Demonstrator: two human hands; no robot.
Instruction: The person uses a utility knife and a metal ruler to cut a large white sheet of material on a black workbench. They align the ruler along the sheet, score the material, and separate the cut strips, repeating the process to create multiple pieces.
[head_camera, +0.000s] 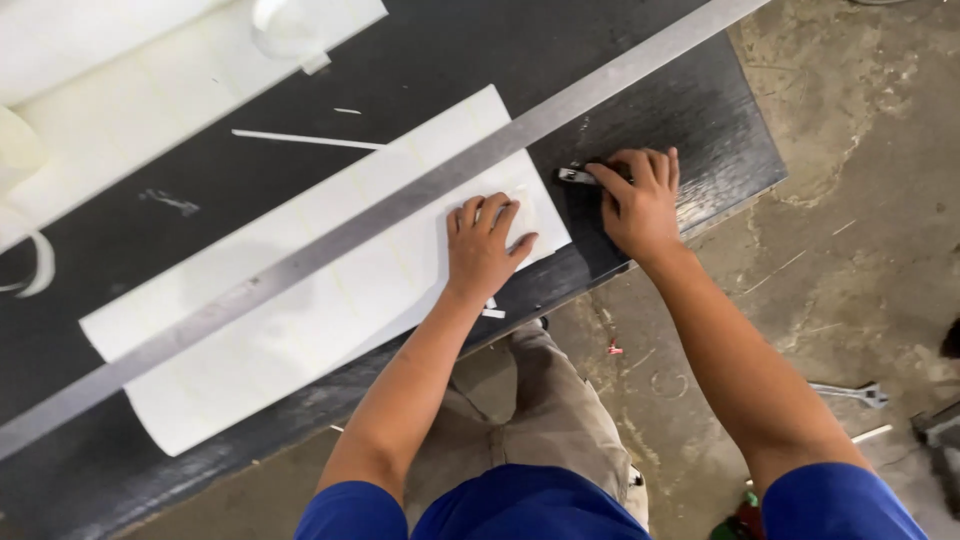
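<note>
Blue sleeves frame my view. Left hand (483, 245) lies open, flat on the white sheet (300, 300) beside the metal straightedge (350, 232). Right hand (640, 200) grips a small cutter (576, 176) against that straightedge, on the dark desk (690, 110).

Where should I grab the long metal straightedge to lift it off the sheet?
Grip the straightedge by its long edges, coming from above, on the bare stretch left of the left hand. It lies flat and thin across the white sheet, so probably tip one edge up first. The right hand holds a small cutter at its edge.

A black worktable (700, 110) stands on a stained, cracked concrete floor (860, 230).
</note>
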